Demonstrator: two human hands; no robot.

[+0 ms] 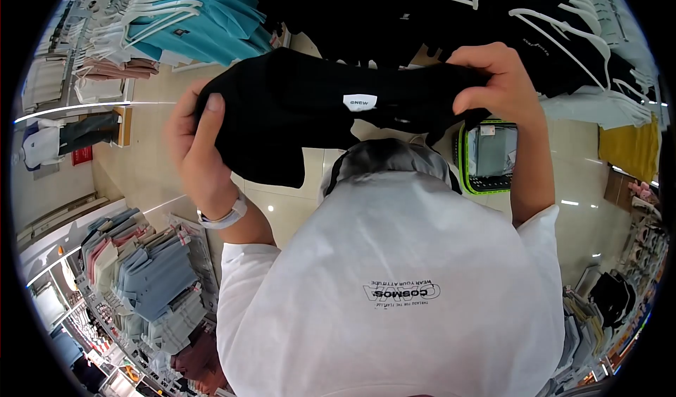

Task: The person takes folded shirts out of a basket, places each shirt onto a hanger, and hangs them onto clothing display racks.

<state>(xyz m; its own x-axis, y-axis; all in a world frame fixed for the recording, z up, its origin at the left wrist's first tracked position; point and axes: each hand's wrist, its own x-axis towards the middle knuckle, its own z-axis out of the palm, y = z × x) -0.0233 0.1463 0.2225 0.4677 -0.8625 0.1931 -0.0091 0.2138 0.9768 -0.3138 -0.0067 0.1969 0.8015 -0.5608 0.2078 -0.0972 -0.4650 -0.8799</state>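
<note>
Above the pale floor (148, 164), in front of a white shirt (394, 235), a black garment (264, 108) is held spread between both hands. Its left end is clamped in the grip of the left hand (197, 140), its right end pinched in that of the right hand (496, 80). A white label (360, 102) is shown near its middle. Beyond it, black clothes (352, 27) and turquoise garments (211, 27) are hung; a green-rimmed basket (493, 184) is seen below.

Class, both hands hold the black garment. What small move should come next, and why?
Perhaps the right hand should spread its side out: the garment, gripped on both sides, label showing, reaches lower near the left hand and looks bunched near the right.
</note>
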